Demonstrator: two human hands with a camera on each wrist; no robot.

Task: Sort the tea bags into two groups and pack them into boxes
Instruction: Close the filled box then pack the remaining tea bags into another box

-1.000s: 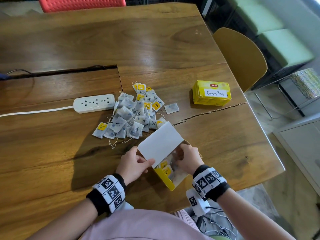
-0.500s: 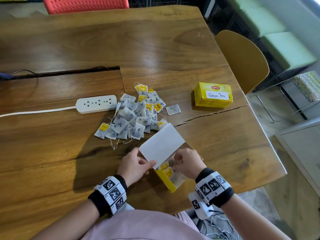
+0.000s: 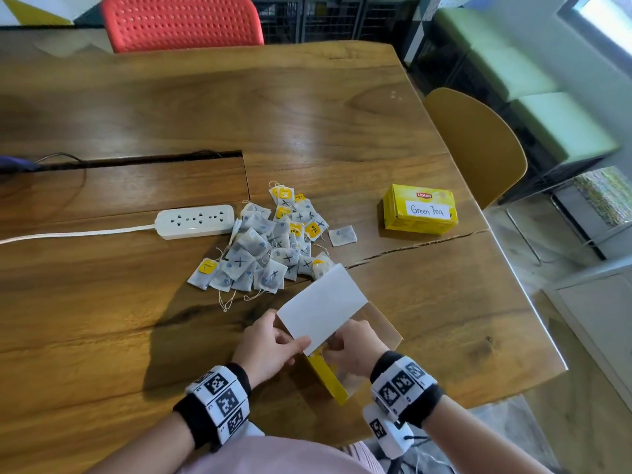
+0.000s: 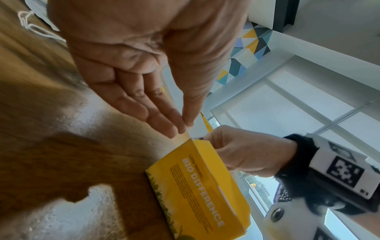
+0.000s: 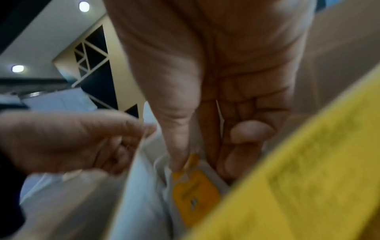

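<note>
An open yellow box (image 3: 325, 378) lies near the table's front edge, its white lid flap (image 3: 321, 306) raised. My left hand (image 3: 294, 343) pinches the flap's near corner between thumb and straight fingers (image 4: 164, 120). My right hand (image 3: 342, 340) reaches into the box. Its thumb and curled fingers (image 5: 246, 134) grip a tea bag with a yellow tag (image 5: 193, 193) among the bags inside. A pile of loose tea bags (image 3: 270, 248), many marked with an X, lies beyond the box. A shut yellow box labelled Green Tea (image 3: 420, 210) stands at the right.
A white power strip (image 3: 195, 221) with its cord lies left of the pile. One tea bag (image 3: 342, 236) lies apart, right of the pile. A yellow chair (image 3: 478, 145) stands at the table's right edge and a red chair (image 3: 181, 22) at the far side. A cable slot (image 3: 136, 160) cuts the tabletop.
My right hand has sunk deeper into the open box and now covers the yellow tags that showed inside. The left hand keeps hold of the flap.
</note>
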